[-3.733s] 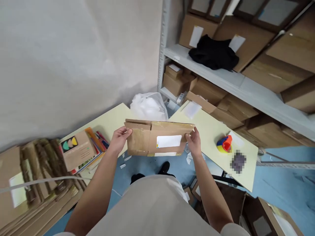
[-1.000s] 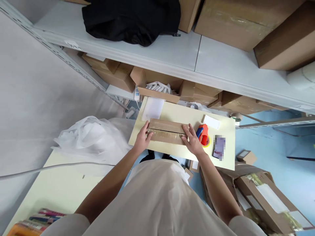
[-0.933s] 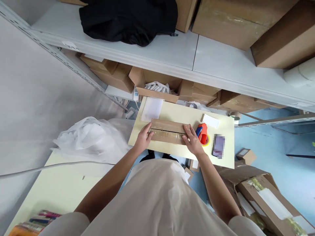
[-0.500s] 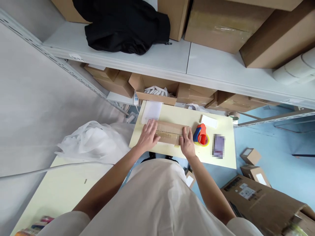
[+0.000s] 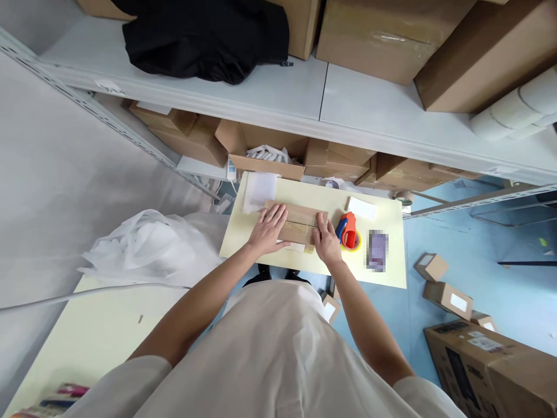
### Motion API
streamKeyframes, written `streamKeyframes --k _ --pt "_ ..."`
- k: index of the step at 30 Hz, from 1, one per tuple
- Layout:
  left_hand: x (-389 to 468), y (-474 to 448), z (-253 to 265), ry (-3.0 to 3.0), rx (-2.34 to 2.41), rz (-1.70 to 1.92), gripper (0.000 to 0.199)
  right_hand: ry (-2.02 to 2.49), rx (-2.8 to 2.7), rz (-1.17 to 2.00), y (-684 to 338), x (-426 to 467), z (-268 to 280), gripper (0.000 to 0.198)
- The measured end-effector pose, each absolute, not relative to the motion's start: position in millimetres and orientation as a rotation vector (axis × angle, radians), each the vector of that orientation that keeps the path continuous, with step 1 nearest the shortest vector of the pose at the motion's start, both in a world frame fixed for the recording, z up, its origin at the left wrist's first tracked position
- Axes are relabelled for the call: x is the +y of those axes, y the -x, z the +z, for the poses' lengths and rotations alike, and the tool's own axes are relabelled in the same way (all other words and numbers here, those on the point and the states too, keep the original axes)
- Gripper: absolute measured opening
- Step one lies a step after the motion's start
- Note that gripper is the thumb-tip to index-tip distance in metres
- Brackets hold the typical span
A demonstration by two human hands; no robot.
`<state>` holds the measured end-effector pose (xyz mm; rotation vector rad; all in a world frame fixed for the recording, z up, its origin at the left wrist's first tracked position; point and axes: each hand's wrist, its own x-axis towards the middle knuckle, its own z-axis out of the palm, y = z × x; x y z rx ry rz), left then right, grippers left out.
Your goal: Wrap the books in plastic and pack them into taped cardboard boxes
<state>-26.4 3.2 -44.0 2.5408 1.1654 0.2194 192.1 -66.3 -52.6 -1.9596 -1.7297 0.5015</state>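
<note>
A long, flat cardboard box [image 5: 300, 216] with clear tape along its top lies on the pale yellow table [image 5: 278, 191]. My left hand [image 5: 270, 229] rests flat across the left part of the box, fingers stretched and thumb apart toward the near side. Around the right end, my right hand [image 5: 326, 241] is closed, its fingers on the top and edge. Something white [image 5: 293, 246] shows along the near side of the box, partly hidden. Just right of my right hand lies a red and blue tape dispenser [image 5: 348, 231] with a yellow-edged roll.
White sheets [image 5: 260, 191] lie at the table's back left. A small white box [image 5: 361, 207] and a blurred purple item [image 5: 376, 251] are on the right. A shelf [image 5: 261, 104] with cartons and a black garment [image 5: 209, 40] overhangs the back. Cartons [image 5: 448, 299] stand on the floor.
My left hand has slid farther right onto the box top. The box sits a little farther from the near edge, and the white thing beside it now shows. The view has shifted slightly.
</note>
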Motion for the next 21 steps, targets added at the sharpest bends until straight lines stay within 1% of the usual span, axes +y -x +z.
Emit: streamKeyframes --k 2,6,8,11,16,21 --pt "-2.4 28.1 -43.3 -2.525 1.149 0.236 0.098 1.979 -1.738 0.532 -190.4 -75.9 -54.9 0.055" --pt "-26.6 44.3 -47.2 -2.476 1.125 0.202 0.086 2.011 -1.729 0.568 -186.9 -102.7 -67.9 0.059" --pt "-32.9 56.0 -51.7 -2.404 1.254 0.217 0.080 2.019 -1.730 0.569 -188.4 -105.8 -73.2 0.060" --pt "-25.9 68.9 -61.4 -2.225 1.438 0.338 0.071 2.020 -1.739 0.556 -195.1 -93.5 -74.7 0.060" --pt "-5.5 65.5 -78.7 -2.036 1.222 0.450 0.070 2.061 -1.756 0.523 -209.5 -72.8 -70.8 0.057" --pt "-17.2 50.7 -81.8 -2.150 1.344 0.378 0.062 2.153 -1.730 0.540 -210.3 -82.3 -75.6 0.056"
